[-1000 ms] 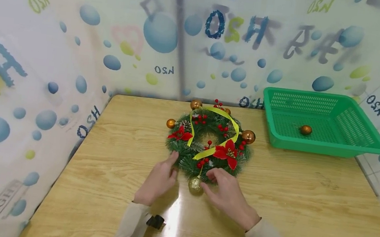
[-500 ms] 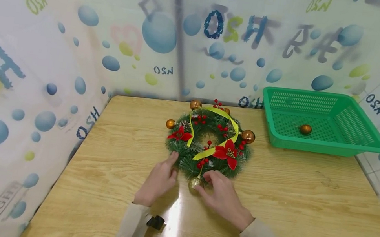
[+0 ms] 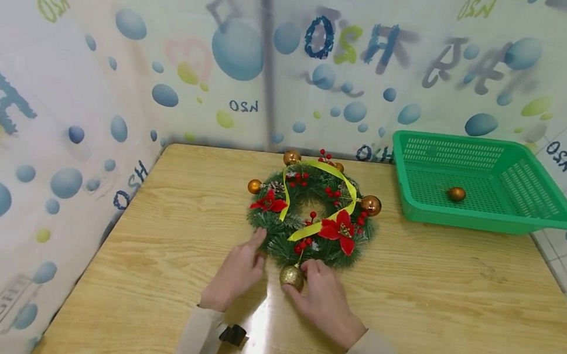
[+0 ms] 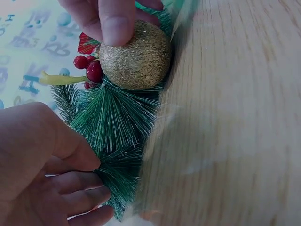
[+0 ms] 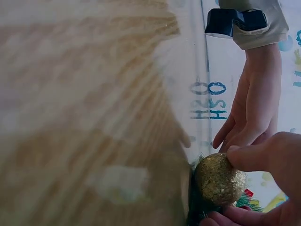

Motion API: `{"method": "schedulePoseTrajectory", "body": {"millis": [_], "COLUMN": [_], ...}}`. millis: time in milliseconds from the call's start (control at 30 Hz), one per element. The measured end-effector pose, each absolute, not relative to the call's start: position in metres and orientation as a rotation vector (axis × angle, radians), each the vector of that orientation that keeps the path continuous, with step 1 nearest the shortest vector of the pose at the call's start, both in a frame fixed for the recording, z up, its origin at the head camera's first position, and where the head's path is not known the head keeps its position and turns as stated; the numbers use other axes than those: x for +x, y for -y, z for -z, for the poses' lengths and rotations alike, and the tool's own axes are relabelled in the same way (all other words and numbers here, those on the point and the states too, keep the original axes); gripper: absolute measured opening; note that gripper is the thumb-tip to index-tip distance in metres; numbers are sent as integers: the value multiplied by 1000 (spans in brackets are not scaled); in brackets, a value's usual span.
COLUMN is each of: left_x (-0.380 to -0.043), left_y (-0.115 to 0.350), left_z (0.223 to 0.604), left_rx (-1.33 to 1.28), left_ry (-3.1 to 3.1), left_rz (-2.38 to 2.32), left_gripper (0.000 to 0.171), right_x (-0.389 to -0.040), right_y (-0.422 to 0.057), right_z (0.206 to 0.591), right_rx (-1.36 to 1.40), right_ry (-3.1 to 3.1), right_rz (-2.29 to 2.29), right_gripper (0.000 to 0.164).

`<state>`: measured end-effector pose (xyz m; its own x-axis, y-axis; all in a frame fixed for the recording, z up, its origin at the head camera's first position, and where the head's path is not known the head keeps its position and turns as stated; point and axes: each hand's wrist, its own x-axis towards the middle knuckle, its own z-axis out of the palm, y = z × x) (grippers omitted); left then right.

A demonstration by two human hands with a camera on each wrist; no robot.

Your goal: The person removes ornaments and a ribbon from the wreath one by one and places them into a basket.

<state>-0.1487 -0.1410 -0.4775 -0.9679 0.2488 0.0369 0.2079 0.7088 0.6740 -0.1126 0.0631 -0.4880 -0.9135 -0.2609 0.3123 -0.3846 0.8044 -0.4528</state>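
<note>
By the wreath (image 3: 278,242), near side: gold bauble (image 3: 291,276) pinched
Right hand (image 3: 325,301) has it, thumb and fingers; left hand (image 3: 236,271) just relaxed, touching the wreath's left.

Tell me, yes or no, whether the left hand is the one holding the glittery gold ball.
No, the right hand grips the gold ball, while the left hand touches the wreath.

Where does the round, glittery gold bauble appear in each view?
Head: round, glittery gold bauble, lower middle, near edge of the green bristly wreath.
Left wrist: bauble, upper middle.
Right wrist: bauble, lower right.
Shared landmark: the right hand, its thumb on the bauble.
</note>
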Motion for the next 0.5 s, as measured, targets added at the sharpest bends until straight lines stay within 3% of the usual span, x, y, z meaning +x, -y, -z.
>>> {"method": "schedulePoseTrajectory", "body": {"millis": [500], "left_x": [-150], "left_y": [140], "left_z": [479], "left_rx": [381], "left_ry": [-2857], "left_rz": [-1126], "left_gripper": [67], "right_x": [-110], "right_y": [-64], "right_z": [481], "right_rx": [473], "right_ry": [2758], "right_rz": [-900], "right_gripper": [36]}}
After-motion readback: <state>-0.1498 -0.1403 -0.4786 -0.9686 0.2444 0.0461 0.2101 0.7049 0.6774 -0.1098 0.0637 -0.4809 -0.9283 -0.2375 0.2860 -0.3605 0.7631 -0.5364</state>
